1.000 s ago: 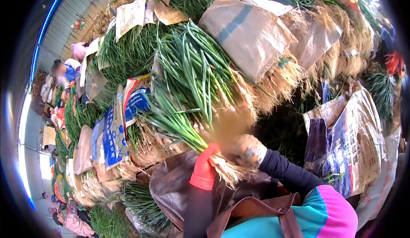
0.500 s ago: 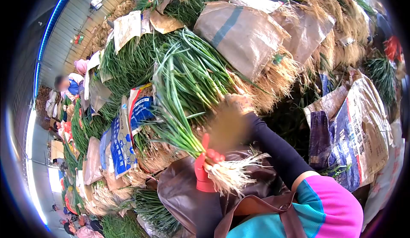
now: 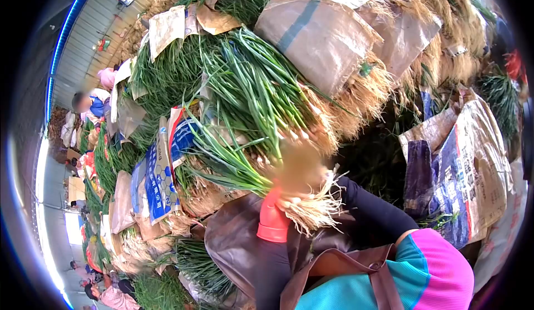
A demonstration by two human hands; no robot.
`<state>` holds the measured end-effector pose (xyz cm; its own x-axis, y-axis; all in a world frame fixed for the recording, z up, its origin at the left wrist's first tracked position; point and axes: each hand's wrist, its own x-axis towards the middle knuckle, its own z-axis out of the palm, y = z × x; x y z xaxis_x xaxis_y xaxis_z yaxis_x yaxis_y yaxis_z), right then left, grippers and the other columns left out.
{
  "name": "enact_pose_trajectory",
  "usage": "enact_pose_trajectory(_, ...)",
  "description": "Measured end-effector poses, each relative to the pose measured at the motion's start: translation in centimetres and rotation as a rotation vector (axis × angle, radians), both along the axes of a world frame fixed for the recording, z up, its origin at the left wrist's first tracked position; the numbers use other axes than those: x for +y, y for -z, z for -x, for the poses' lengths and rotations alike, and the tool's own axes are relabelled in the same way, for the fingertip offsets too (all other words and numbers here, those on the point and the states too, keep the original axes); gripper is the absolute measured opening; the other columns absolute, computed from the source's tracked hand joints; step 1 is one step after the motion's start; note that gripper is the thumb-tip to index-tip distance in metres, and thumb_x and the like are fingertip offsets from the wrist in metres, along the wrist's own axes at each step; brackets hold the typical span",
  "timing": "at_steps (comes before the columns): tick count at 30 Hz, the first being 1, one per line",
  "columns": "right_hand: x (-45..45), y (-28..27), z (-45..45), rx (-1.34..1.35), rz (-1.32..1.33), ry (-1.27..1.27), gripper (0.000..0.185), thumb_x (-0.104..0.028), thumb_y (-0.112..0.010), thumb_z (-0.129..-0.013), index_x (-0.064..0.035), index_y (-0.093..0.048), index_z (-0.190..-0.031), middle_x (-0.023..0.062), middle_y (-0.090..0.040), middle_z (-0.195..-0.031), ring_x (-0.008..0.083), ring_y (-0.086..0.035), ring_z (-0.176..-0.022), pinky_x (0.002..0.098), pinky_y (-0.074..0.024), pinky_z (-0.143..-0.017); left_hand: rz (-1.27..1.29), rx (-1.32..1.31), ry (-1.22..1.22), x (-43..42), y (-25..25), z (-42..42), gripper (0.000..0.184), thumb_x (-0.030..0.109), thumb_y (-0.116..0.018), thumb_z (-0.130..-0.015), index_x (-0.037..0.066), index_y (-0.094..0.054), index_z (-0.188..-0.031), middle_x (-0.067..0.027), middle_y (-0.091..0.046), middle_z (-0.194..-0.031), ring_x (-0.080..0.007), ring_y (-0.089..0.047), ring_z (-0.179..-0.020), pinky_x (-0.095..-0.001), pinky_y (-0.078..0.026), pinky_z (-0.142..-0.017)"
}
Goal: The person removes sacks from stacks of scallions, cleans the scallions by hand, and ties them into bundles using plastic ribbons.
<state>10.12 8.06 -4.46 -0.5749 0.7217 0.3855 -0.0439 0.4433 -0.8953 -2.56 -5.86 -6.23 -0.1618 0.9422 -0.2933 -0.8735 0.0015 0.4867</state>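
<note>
One red-gloved left hand (image 3: 271,214) grips a bunch of green onions (image 3: 257,183) at its stems in the head view, above the person's brown apron (image 3: 236,232). Leaves point left and far; pale roots spill right, beside the dark right sleeve (image 3: 381,207). A blurred patch covers the right hand, so its state cannot be told.

Just beyond the bunch rises the near edge of a pile of green onions (image 3: 261,85), partly under a plain sack with a grey-green stripe (image 3: 320,37), leaving little room on the far side. To the right, a dark gap (image 3: 361,162) opens between the pile and a printed sack (image 3: 473,171), whose characters are too slanted to read. Left of the pile, a blue-and-white sack (image 3: 161,190) carries Chinese characters; 公司 can be made out.

Half a second ago the right hand was out at the pile's root ends; its forearm has since drawn nearer. The bunch's leaves, which stood up more steeply, now lean lower to the left.
</note>
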Motion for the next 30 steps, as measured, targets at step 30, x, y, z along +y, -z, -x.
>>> enact_pose_trajectory(30, -2.2, 6.3, 5.8, 0.184, 0.84, -0.716, 0.025, -0.027, -0.061, -0.084, -0.0067, -0.062, -0.098, 0.0088, -0.062, -0.071, 0.0143, -0.06, -0.062, 0.0306, -0.0495, -0.056, -0.241, -0.076, -0.079, -2.4, -2.6, -3.2, 0.018, 0.02, -0.056, -0.084, 0.012, -0.054, -0.1, -0.0051, -0.05, -0.089, -0.0197, -0.05, -0.086, -0.0407, -0.039, -0.094)
